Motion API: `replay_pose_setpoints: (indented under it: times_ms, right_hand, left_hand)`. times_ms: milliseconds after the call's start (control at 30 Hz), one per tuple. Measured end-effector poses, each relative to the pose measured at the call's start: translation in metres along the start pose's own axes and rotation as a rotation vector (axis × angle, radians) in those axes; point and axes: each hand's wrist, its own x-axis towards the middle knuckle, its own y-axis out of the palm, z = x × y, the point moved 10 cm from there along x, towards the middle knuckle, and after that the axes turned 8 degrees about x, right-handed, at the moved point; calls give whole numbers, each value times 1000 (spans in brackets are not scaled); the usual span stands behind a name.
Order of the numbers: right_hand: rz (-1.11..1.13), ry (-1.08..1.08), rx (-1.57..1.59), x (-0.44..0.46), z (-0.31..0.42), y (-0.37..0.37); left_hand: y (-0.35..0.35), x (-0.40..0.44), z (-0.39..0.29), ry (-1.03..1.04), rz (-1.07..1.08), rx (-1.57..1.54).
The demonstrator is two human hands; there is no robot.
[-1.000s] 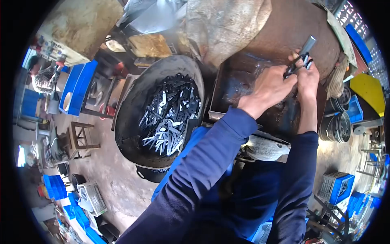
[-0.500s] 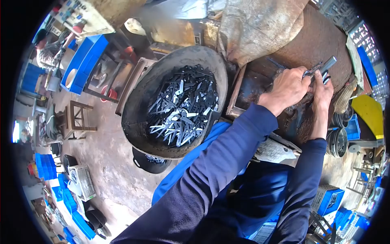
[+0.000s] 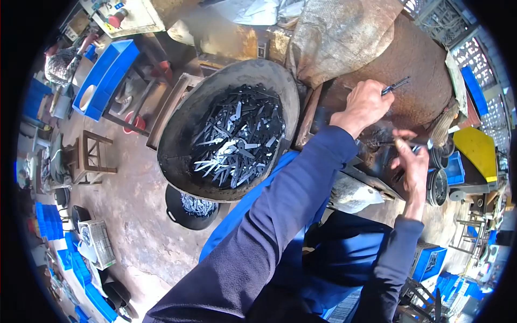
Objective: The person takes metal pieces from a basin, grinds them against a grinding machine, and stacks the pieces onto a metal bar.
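My left hand (image 3: 367,103) is closed around a slim dark metal piece (image 3: 397,86), whose narrow end sticks out beyond the fingers over the brown work surface (image 3: 414,70). Lower and to the right, my right hand (image 3: 412,164) is blurred by motion. A metal bar (image 3: 423,144) with a bright end lies across its fingers and appears gripped there. The two hands are apart. Left of my arms stands a large worn basin (image 3: 175,156), holding a heap of dark and shiny plier-like metal pieces (image 3: 237,140).
Below the basin, a black tub (image 3: 177,207) holds small shiny parts (image 3: 198,205). A dirty cloth (image 3: 344,40) drapes over the bench. A wooden stool (image 3: 94,159) and a blue tray (image 3: 110,81) are at left, with another person (image 3: 62,67) beyond. Blue crates (image 3: 428,264) stand at lower right.
My hands were together at the metal bar and have separated. The right hand moved down with the bar, while the left moved slightly left, holding the slim piece. The view shifted a little.
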Motion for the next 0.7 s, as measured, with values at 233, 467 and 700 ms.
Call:
replay_pose_setpoints:
  times_ms: [233,467,700]
  right_hand:
    - [368,-198,-381,-68,-4,33]
    - [560,-275,-643,-101,-31,47]
    - [476,-62,-298,-75,-32,24]
  left_hand:
    - [28,-2,7,137,37,350]
    - [63,-5,52,60,459,750]
    - [80,-1,81,184,581,642]
